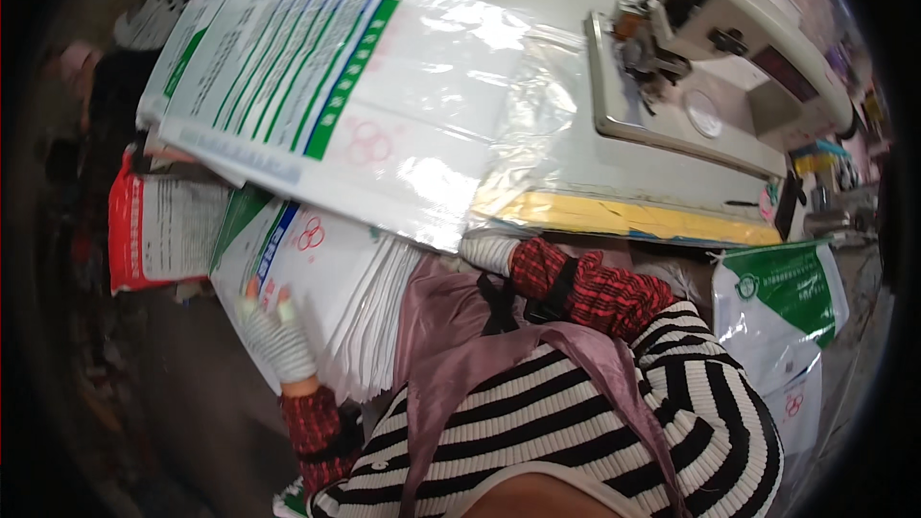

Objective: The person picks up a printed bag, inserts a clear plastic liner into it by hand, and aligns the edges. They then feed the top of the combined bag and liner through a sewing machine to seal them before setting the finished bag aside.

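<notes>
My left hand point(275, 334), in a white knit glove with bare fingertips, presses on the edge of a thick stack of white woven bags point(331, 273) with green and blue stripes beside my lap. My right hand point(489, 251), also gloved, reaches under the near edge of a large glossy white bag point(384, 105) lying across the sewing table; its fingers are hidden beneath that bag. Both forearms wear red patterned sleeve covers.
An industrial sewing machine point(710, 29) stands at the back right on the white table with a yellow front edge point(624, 216). A red-edged printed bag point(158, 230) lies at the left. Another white and green bag point(782, 312) hangs at the right.
</notes>
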The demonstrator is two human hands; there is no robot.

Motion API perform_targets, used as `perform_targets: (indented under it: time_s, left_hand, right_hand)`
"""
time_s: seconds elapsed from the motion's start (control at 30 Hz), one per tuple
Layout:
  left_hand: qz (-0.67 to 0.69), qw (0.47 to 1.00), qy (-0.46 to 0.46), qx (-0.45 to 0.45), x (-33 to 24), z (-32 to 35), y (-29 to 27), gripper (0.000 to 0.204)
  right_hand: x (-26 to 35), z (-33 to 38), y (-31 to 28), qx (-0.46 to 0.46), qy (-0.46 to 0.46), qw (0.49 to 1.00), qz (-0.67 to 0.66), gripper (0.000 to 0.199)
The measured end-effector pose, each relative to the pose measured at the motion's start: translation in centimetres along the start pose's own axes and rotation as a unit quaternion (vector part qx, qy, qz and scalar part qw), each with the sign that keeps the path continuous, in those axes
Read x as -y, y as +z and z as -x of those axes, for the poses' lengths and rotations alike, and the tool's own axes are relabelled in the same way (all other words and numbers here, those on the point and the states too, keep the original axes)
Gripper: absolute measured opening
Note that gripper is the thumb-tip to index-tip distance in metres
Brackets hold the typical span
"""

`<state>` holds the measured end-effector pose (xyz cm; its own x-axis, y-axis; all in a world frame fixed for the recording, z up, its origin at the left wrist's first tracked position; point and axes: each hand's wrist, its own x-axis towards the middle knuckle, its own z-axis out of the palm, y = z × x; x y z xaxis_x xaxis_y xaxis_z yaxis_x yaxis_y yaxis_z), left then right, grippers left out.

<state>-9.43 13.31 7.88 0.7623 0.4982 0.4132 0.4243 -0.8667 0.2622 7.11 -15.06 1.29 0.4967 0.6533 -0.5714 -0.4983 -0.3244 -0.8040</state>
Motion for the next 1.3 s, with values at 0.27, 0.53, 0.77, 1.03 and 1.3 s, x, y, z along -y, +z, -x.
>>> perform_targets:
  time_s: [0.27,0.53,0.77,1.03,1.3]
  left_hand:
    - [0.231,0.916,0.297,0.137,-32.0,-4.6,11.7,0.022]
    - [0.325,0.891,0.223,0.228,-31.7,-4.2,18.5,0.018]
    - [0.392,0.885,0.176,0.182,-31.0,-3.8,18.2,0.013]
    - [0.374,0.924,0.055,0.055,-31.1,-7.1,19.7,0.012]
    - [0.261,0.955,0.136,0.027,-24.0,-12.7,13.1,0.016]
  right_hand:
    - [-7.0,3.5,-5.8,-0.032,-0.347,0.894,0.28,0.023]
    - [-1.1,9.2,-14.0,-0.265,-0.205,0.918,-0.212,0.019]
    - [2.4,4.0,-14.9,-0.272,-0.24,0.924,-0.117,0.026]
    - [4.1,4.0,-14.9,-0.277,-0.201,0.921,-0.189,0.022]
    - [-1.8,6.3,-14.5,-0.429,-0.268,0.848,0.155,0.02]
